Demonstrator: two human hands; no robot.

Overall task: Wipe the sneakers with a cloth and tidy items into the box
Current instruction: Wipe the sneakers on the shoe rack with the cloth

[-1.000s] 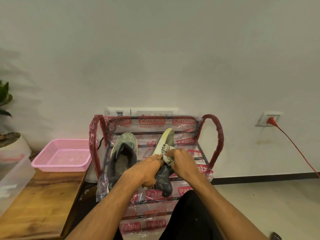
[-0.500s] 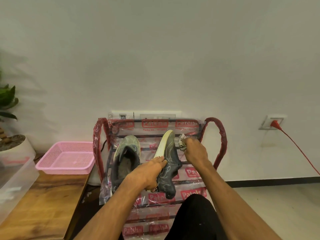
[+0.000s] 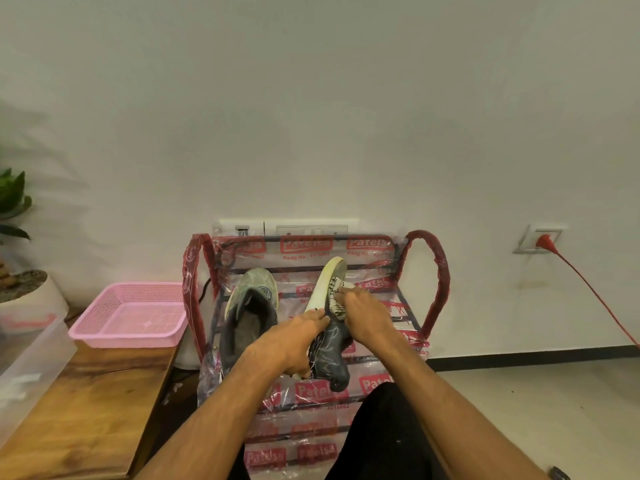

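My left hand (image 3: 294,344) grips a dark sneaker (image 3: 329,355) turned on its side, its pale sole (image 3: 327,282) facing left. My right hand (image 3: 367,317) presses a small striped cloth (image 3: 336,299) against the middle of that sneaker's side. The second sneaker (image 3: 249,313), grey-green with a dark opening, lies on the shoe rack (image 3: 429,289) just to the left. A clear plastic box (image 3: 31,368) sits at the left edge on the wooden table (image 3: 90,410).
A pink mesh basket (image 3: 131,317) stands on the table's far end. A potted plant (image 3: 20,282) is at the far left. A red cable (image 3: 588,292) runs from a wall socket at the right. My dark-clad knee (image 3: 384,431) is below the rack.
My right hand with the cloth has come back down from the sneaker's toe end to its middle. My left hand keeps its hold on the sneaker.
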